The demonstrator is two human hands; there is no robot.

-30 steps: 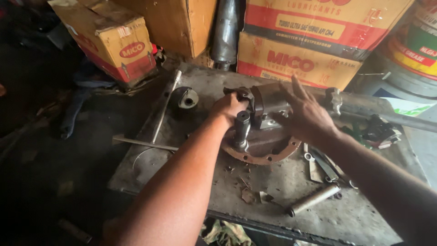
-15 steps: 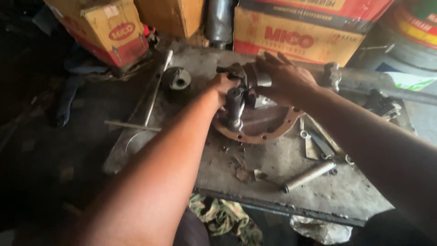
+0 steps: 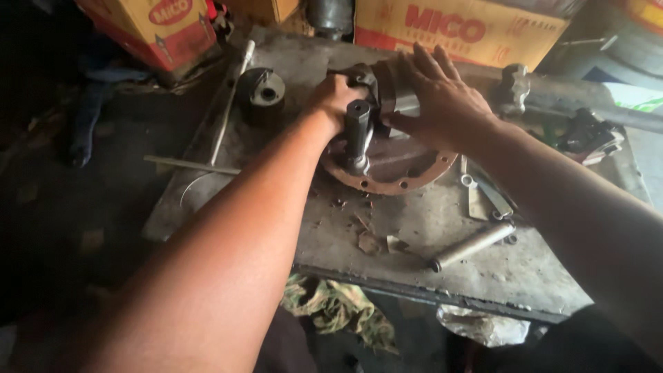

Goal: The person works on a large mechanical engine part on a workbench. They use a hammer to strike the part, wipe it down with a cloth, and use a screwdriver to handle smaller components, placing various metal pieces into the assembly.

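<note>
Both hands have drawn closer over the metal assembly since the earlier frame: the right hand, then lifted with fingers splayed, now lies flat on it, and the view has tilted nearer.

Nearest the table (image 3: 442,273) edge lie a short steel tube (image 3: 473,245) and small metal scraps (image 3: 373,240), well apart from the hands. Beyond them sits the rusty round flange (image 3: 400,173), and on it the grey housing (image 3: 390,97) with an upright dark socket piece (image 3: 357,131) standing at its near side.

The left hand (image 3: 338,100) has its grip closed around the left part of the housing, just behind the socket piece; what lies under the fingers I cannot tell. The right hand (image 3: 442,97) has an open grip, palm down and fingers spread across the top of the housing, pressing rather than clasping.

To do this well, I judge the flat hand should bear straight down so the flange stays seated, while the closed hand works without tipping the upright piece.

Farther back stand a dark round cup part (image 3: 262,93), a thin rod (image 3: 231,103) and cardboard boxes (image 3: 456,31).
</note>
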